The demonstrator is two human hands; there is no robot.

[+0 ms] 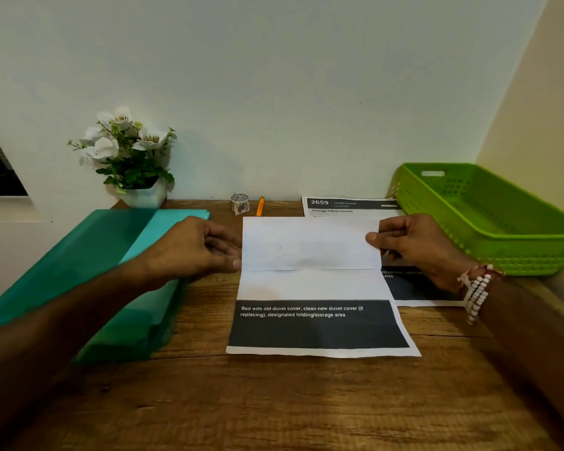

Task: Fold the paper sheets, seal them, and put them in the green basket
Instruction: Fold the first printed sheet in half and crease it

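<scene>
A printed paper sheet (pixel 313 288) lies in the middle of the wooden table, its top third folded down so the blank back faces up; a dark printed band shows near its front edge. My left hand (pixel 196 245) holds the folded flap at its left edge. My right hand (pixel 414 245) pinches the flap's right edge between thumb and fingers. The green basket (pixel 489 222) stands at the right, apart from both hands, with nothing visible inside. A small tape roll (pixel 240 202) sits by the wall.
Another printed sheet (pixel 349 206) lies under and behind the folded one, reaching toward the basket. A teal folder stack (pixel 118 271) fills the left side. An orange pen (pixel 260 206) lies beside the tape. A white flower pot (pixel 144 196) stands at back left.
</scene>
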